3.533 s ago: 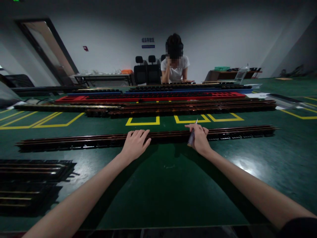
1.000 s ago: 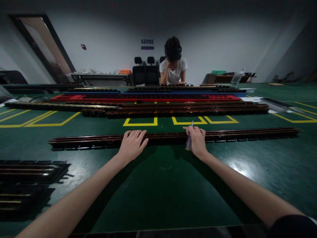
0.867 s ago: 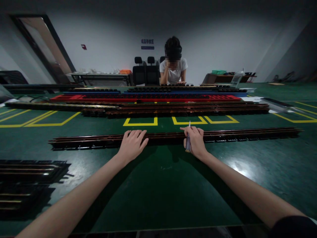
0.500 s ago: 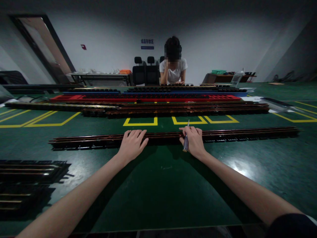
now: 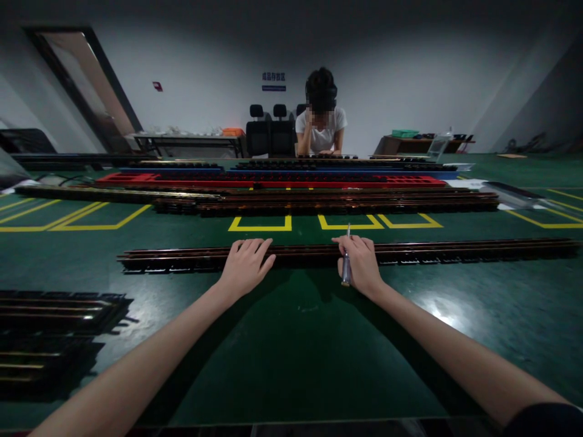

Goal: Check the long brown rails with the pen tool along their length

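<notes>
A long dark strip assembly with copper-coloured rails (image 5: 432,250) lies across the green table in front of me. My left hand (image 5: 248,262) rests over its near side left of the middle, fingers bent over the rails and thumb apart. Further right, my right hand (image 5: 359,261) touches the same strip. A slim screwdriver-like tool (image 5: 346,267) is held in that hand, its thin tip pointing away from me and its handle end toward me. The undersides of both hands are hidden.
Several similar strips (image 5: 319,201) lie beyond, with a red tray (image 5: 291,182) behind them. More dark strips (image 5: 50,312) are stacked at the near left. A person (image 5: 321,124) sits across the table. Yellow tape outlines (image 5: 259,229) mark the tabletop.
The long strip has shifted to the right beneath my hands. The tool in my right hand has tilted to a more upright angle in view. The view itself has moved slightly.
</notes>
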### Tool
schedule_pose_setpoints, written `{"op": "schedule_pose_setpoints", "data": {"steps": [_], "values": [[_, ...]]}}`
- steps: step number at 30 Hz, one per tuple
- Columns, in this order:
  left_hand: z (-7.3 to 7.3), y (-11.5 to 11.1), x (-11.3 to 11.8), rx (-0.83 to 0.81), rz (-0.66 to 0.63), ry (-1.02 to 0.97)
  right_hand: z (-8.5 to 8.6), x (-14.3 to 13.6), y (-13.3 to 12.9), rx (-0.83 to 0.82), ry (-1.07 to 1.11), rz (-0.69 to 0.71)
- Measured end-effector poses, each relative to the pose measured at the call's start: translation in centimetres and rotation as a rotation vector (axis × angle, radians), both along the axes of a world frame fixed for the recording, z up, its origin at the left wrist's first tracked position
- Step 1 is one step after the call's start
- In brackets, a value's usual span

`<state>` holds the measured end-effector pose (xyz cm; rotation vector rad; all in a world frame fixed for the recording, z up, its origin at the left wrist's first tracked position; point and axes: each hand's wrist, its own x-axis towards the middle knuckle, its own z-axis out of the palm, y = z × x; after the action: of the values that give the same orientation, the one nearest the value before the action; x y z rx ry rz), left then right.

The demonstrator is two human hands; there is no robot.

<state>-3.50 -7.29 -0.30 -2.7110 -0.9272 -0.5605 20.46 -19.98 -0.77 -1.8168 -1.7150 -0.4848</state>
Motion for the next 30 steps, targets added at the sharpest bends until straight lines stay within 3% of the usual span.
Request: {"op": "schedule_pose_setpoints", "data": {"steps": [6, 13, 19, 30], "values": [[0.05, -0.01, -0.03, -0.002, -0.005, -0.006, 0.15, -0.2, 0.27, -0.057, -0.001, 0.036], [0.08, 0.08, -0.06, 0.013, -0.014, -0.008, 0.25, -0.9, 0.38, -0.013, -0.011, -0.047], [-0.01, 0.22, -0.02, 0.006, 0.006, -0.026, 0.18, -0.39, 0.12, 0.01, 0.024, -0.2], [0.06, 0.15, -0.06, -0.022, -0.004, -0.014, 0.05, -0.22, 0.31, -0.051, 0.009, -0.03]]}}
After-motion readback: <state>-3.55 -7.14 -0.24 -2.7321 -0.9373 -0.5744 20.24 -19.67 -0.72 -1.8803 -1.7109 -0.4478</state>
